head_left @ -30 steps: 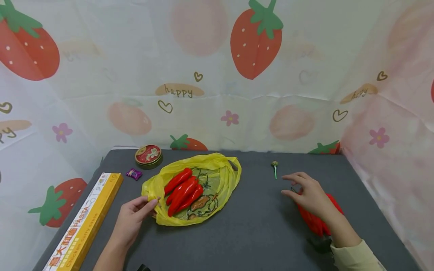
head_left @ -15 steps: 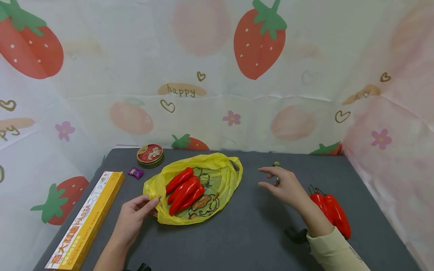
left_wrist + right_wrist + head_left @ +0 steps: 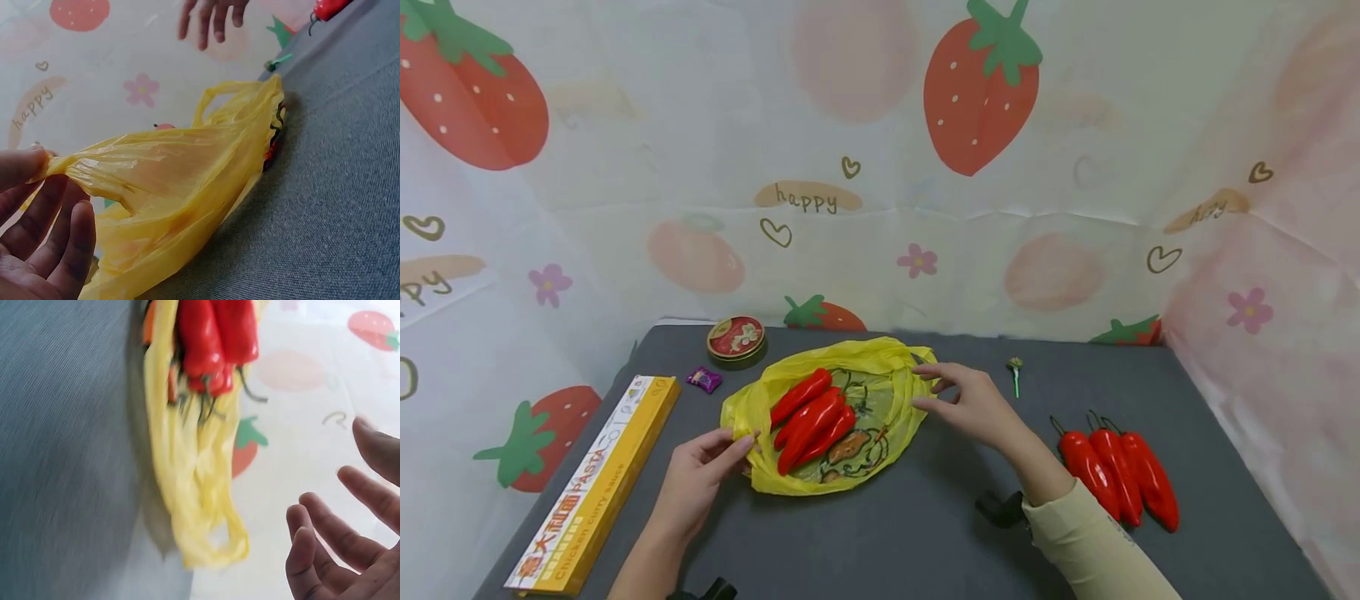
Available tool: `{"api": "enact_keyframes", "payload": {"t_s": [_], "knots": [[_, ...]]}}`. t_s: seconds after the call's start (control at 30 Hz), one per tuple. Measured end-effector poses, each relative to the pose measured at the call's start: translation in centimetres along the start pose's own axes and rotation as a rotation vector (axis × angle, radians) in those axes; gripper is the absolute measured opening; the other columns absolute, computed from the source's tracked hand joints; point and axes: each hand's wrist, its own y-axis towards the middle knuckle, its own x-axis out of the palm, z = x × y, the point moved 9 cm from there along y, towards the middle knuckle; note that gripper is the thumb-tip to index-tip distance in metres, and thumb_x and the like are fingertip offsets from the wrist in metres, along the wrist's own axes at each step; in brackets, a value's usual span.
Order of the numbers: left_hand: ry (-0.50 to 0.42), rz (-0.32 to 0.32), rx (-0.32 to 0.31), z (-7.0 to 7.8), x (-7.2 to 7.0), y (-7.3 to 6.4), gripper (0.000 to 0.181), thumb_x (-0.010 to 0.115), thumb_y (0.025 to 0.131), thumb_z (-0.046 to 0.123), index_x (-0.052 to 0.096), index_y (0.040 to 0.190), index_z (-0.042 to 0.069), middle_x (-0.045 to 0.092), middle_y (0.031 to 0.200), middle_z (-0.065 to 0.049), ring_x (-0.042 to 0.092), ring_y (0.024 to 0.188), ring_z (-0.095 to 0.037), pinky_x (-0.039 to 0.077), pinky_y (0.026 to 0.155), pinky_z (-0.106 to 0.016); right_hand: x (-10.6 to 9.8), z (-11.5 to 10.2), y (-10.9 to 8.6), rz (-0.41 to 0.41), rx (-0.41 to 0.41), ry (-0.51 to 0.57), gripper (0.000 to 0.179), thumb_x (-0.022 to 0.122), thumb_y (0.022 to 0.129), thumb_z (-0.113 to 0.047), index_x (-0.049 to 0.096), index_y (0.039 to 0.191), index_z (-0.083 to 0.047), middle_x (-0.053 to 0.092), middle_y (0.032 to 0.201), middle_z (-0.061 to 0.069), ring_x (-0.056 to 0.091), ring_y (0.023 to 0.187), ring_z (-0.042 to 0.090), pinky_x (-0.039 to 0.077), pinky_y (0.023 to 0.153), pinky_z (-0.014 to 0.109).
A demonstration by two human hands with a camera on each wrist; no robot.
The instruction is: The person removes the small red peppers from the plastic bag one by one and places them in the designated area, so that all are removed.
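Observation:
A yellow plastic bag [image 3: 898, 357] lies spread on the dark tabletop with several glossy red chili peppers [image 3: 811, 427] inside its opening. My left hand [image 3: 696, 477] pinches the bag's left edge between thumb and fingers; the left wrist view shows the gathered plastic [image 3: 94, 169] pulled taut there. My right hand [image 3: 977, 407] is at the bag's right side, close to the handle loop [image 3: 923, 360]. In the right wrist view the fingers of that hand [image 3: 350, 550] are spread, holding nothing, with the handle loop beyond them. Three more red peppers [image 3: 1118, 477] lie right of my right forearm.
On the left is a long yellow-and-white pasta box [image 3: 597, 483]. A purple wrapped candy [image 3: 705, 380] and a round red-lidded tin [image 3: 736, 342] sit behind it. Toward the back right lies a small green-stemmed item [image 3: 1016, 377]. Strawberry-print cloth [image 3: 880, 150] hangs behind the table.
My right hand has moved left from over the right-hand peppers, past the green-stemmed item, to the bag's right edge, uncovering those peppers. My left hand keeps its pinch on the bag.

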Motion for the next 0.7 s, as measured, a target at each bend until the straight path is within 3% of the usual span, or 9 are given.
{"api": "enact_keyframes", "payload": {"t_s": [0.17, 0.27, 0.5, 0.7], "knots": [[0.024, 0.011, -0.014, -0.1, -0.1, 0.0, 0.041, 0.068, 0.098, 0.025, 0.066, 0.12, -0.009, 0.074, 0.096, 0.003, 0.067, 0.08, -0.014, 0.06, 0.076, -0.028, 2.0, -0.6, 1.5, -0.073, 0.034, 0.077, 0.048, 0.073, 0.093, -0.038, 0.062, 0.138, -0.024, 0.066, 0.131, 0.004, 0.067, 0.106, 0.021, 0.056, 0.076, 0.033], [0.031, 0.02, -0.03, -0.2, -0.2, 0.1, 0.041, 0.068, 0.098, 0.026, 0.066, 0.12, -0.008, 0.074, 0.097, 0.003, 0.067, 0.08, -0.014, 0.06, 0.076, -0.027, 3.4, -0.7, 2.4, -0.113, 0.038, 0.114, 0.05, 0.073, 0.093, -0.038, 0.06, 0.139, -0.026, 0.067, 0.13, 0.003, 0.067, 0.108, 0.021, 0.057, 0.082, 0.036], [0.015, 0.02, -0.034, -0.3, 0.0, 0.1, 0.039, 0.069, 0.097, 0.025, 0.066, 0.117, -0.01, 0.073, 0.094, 0.004, 0.067, 0.079, -0.014, 0.06, 0.076, -0.028, 6.4, -1.4, 4.6, -0.224, 0.034, 0.213, 0.053, 0.071, 0.095, -0.037, 0.057, 0.144, -0.021, 0.061, 0.138, 0.015, 0.064, 0.114, 0.031, 0.057, 0.086, 0.041], [0.025, 0.02, -0.036, -0.3, 0.0, 0.1, 0.04, 0.069, 0.098, 0.025, 0.066, 0.117, -0.01, 0.072, 0.092, 0.005, 0.067, 0.078, -0.014, 0.06, 0.076, -0.028, 8.6, -1.8, 5.9, -0.285, 0.046, 0.216, 0.05, 0.071, 0.095, -0.036, 0.059, 0.141, -0.02, 0.06, 0.139, 0.018, 0.067, 0.113, 0.033, 0.058, 0.086, 0.039]]}}
